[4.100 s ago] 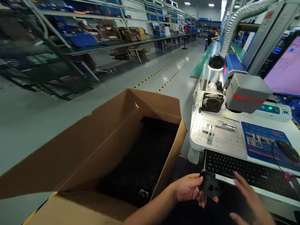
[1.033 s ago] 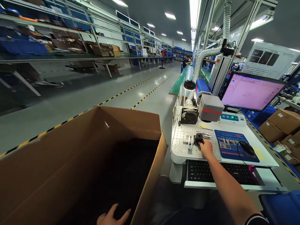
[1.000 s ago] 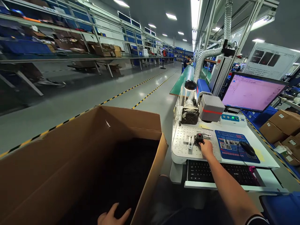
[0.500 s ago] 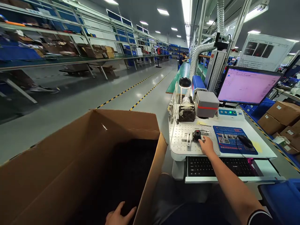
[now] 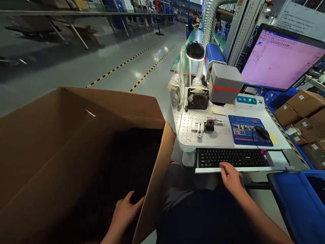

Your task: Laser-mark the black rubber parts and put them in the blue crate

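Observation:
My left hand [image 5: 124, 211] is inside a large cardboard box [image 5: 114, 100], near its right wall, thumb and forefinger spread apart. Dark contents [image 5: 137, 156] fill the lower part of the box, too dim to make out singly. My right hand [image 5: 230, 178] is at the front edge of the keyboard [image 5: 231, 157], fingers bent and drawn together; whether something small is between them is hidden. On the perforated plate [image 5: 188, 135], a round black part [image 5: 209, 125] with a small red spot on top sits against a metal fixture [image 5: 200, 129], with neither hand on it.
Above the plate hangs a grey machine head [image 5: 225, 83] beside a fan [image 5: 198, 99] and a black lamp [image 5: 195, 51]. A mouse [image 5: 262, 133] lies on a blue mat [image 5: 241, 132] below the monitor [image 5: 281, 59]. A blue bin [image 5: 291, 200] stands at right. A person [image 5: 193, 23] sits far back.
My right hand has let go of the black part and come back to the keyboard's front edge. My left hand stays in the box. The view has tilted downward.

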The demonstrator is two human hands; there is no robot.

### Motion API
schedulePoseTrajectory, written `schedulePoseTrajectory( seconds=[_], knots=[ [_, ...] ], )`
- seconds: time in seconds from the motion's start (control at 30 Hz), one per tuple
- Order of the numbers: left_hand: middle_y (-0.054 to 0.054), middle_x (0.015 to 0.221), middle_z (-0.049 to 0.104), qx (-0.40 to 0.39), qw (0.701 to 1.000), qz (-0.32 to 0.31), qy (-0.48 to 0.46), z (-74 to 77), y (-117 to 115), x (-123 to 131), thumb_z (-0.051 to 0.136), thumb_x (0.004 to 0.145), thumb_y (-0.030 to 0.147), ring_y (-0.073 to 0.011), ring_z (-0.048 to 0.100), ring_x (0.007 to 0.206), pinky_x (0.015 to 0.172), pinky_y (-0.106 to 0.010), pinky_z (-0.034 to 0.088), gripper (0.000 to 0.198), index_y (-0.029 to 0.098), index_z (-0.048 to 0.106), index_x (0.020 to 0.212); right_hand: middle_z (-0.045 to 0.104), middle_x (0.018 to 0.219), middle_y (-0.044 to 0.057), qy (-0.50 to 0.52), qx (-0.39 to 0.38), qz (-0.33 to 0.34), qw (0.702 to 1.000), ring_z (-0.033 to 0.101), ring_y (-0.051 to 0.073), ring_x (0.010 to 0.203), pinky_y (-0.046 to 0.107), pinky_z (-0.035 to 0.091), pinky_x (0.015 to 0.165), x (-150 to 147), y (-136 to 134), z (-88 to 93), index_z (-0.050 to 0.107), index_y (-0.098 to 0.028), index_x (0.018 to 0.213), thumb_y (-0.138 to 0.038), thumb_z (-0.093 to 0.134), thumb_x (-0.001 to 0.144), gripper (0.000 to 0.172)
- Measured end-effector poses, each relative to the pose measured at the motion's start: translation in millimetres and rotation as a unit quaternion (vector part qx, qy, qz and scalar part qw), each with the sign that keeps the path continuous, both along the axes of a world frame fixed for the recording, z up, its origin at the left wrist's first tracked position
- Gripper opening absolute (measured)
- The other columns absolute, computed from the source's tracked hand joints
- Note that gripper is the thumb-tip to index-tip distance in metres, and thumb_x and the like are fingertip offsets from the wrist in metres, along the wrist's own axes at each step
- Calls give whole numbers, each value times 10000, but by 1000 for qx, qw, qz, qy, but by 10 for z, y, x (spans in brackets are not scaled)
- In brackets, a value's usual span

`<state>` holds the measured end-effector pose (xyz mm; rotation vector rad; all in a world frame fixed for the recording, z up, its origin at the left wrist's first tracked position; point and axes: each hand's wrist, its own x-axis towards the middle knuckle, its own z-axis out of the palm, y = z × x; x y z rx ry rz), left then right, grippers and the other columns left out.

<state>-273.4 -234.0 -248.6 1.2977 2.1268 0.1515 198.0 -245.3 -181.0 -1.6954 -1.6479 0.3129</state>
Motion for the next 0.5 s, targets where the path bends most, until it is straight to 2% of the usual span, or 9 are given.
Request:
schedulePoseTrajectory(
  seconds=[0.1,0.3,0.43,0.5],
  knots=[
    [-175,899,645,-16,1000,7,-8,59,10,9,510,583,784,-440,594,1162,918,-505,523,1128,-2,512,1393,741,1130,97,-23,23,12,999,685,237,1082,444,567,981,-36,-47,-122,705,-210,1150,-193,448,952,325],
    [-232,1128,572,-11,999,31,-28,133,-4,32,529,548,800,-426,588,1150,987,-494,488,1170,12,494,1412,739,1099,103,-58,43,31,997,684,256,1044,484,589,927,-24,-3,-194,701,-209,1139,-130,434,918,356],
    [-209,1113,534,-24,997,54,-50,132,-6,11,519,536,822,-391,633,1032,935,-481,512,1199,41,460,1444,739,1093,98,-53,62,22,996,693,255,1036,476,594,907,5,39,-138,696,-225,1122,-178,457,943,303],
    [-185,1024,565,-14,997,49,-51,105,-1,-13,520,538,809,-415,609,1100,926,-490,516,1171,36,485,1417,739,1091,97,-54,71,17,996,694,252,1034,472,592,905,44,80,-101,691,-225,1120,-197,467,952,281]
  ],
)
